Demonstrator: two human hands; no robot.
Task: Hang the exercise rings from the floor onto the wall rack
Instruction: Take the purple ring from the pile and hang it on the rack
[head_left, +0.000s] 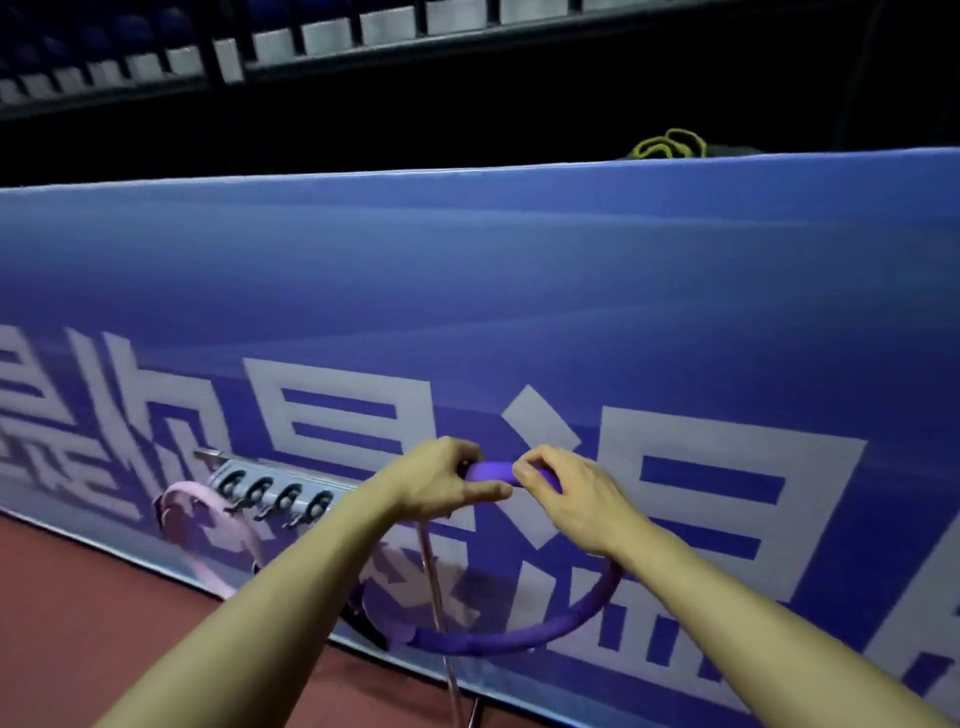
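Gripping the top of a purple exercise ring (519, 636) just below the centre of the frame, both hands close round its padded upper arc: the left hand (441, 480) curls fingers and thumb over the ring from the left, and the right hand (566, 499) pinches it from the right, with a short stretch of purple showing between them. The ring hangs upright in front of a blue banner wall (519, 270) printed with large white characters, its lower arc sweeping down toward the lower middle of the frame. To the left of the hands, a grey wall rack (275, 491) with a row of dark hooks is fixed to the banner; the left forearm hides its right end. A pink exercise ring (208, 512) hangs at the rack's left end. A thin pale bar (436, 597) runs down behind the purple ring toward the red floor (104, 597) at the lower left. Yellow-green cord (670, 143) lies above the banner's top edge at the upper right.
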